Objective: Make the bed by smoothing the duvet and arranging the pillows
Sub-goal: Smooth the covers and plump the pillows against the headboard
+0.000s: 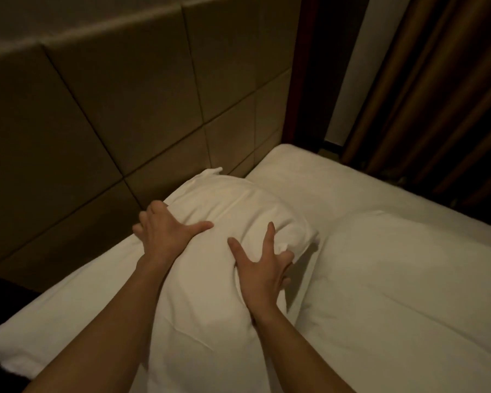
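Observation:
A plump white pillow (224,222) lies at the head of the bed, one corner pointing up at the headboard. My left hand (165,234) grips its left edge, fingers curled over the side and thumb flat on top. On the pillow's right side, my right hand (262,265) has its thumb and forefinger spread on top, while the other fingers curl into the bunched fabric at the edge. The white duvet (408,279) spreads over the bed to the right of the pillow, with soft folds.
A padded beige headboard (125,109) rises right behind the pillow. Brown curtains (437,95) hang past the bed's far side. The bare white sheet (295,171) shows at the far corner. More white bedding (54,321) lies at the near left.

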A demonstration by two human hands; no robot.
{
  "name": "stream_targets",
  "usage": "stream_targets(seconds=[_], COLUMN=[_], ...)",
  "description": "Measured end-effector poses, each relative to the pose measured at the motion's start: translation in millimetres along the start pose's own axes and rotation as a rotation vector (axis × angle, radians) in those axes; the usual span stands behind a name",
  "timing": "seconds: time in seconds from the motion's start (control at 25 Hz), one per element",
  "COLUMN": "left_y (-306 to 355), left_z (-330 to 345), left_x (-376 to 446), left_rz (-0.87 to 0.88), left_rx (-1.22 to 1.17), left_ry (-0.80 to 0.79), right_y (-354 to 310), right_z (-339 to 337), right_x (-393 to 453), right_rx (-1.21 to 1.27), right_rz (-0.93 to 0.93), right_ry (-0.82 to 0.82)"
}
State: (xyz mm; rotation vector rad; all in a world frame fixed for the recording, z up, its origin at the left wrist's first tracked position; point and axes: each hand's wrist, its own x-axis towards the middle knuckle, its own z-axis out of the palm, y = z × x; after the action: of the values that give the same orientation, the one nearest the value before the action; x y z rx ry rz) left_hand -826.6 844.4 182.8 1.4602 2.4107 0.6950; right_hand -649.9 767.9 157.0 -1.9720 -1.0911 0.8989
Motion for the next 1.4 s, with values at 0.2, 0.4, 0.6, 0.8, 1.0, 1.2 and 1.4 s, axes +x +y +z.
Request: stream_targets(seconds=[0.2, 0.4, 0.6, 0.8, 1.0, 1.2, 1.4], left_y=[87, 190, 251, 243, 218, 237, 286], left_z=[-79, -111, -83, 6, 53, 50, 67], left_x=[-63, -162, -265, -352, -379, -361, -351], left_rz=[0.014, 0.103, 0.17, 0.144, 0.334, 0.589, 0.97], left_rx=[-0.096, -0.262, -0.359, -0.201, 0.057, 0.065, 0.083], left_ry=[0.086, 0.123, 0.034, -0.208, -0.454, -0.42, -0.362], right_y=[-55, -47, 14, 134, 219, 196, 149], right_z=[-126, -267, -388, -424, -414, -428, -393], right_x=[-21, -43, -74, -89, -95, -79, -71], right_rx=[-0.034, 0.002, -0.067, -0.179, -0.29, -0.439, -0.67], right_rz=[-0.147, -0.236, -0.204, 0.033, 0.281, 0.022, -0.264], right_ry=[0.11, 0.287, 0.427, 0.341, 0.201, 0.243, 0.319])
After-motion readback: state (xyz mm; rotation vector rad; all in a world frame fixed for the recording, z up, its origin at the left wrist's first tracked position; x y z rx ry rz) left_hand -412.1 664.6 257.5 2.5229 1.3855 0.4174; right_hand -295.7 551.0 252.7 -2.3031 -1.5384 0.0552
